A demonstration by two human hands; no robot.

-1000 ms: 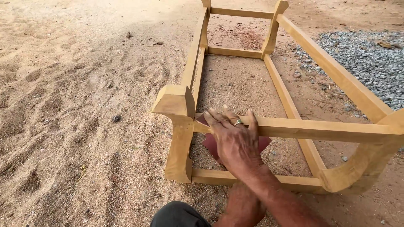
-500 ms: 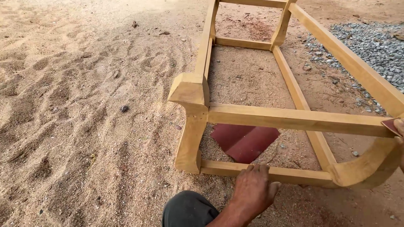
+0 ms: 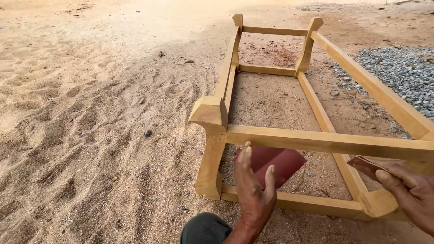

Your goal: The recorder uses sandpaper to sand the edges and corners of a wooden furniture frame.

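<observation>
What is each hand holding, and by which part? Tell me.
Right hand pinches a small piece of sandpaper by its near end. Left hand is open, holding nothing.

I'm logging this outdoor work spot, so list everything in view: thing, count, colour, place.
Wooden frame: one, yellow-tan, lying on the sand, centre to right.
Sandpaper sheet: one, dark red, on the sand inside the frame's near end.
Sandpaper piece: one, reddish-brown, at the right hand's fingertips.
Gravel: one patch, grey, right edge.
Small stone: one, dark, on the sand left of the frame.
Sand: tan, rippled, everywhere.
Knee: one, dark cloth, bottom centre.
Left hand: open, raised before the near rail.
Right hand: holding the sandpaper piece.
</observation>
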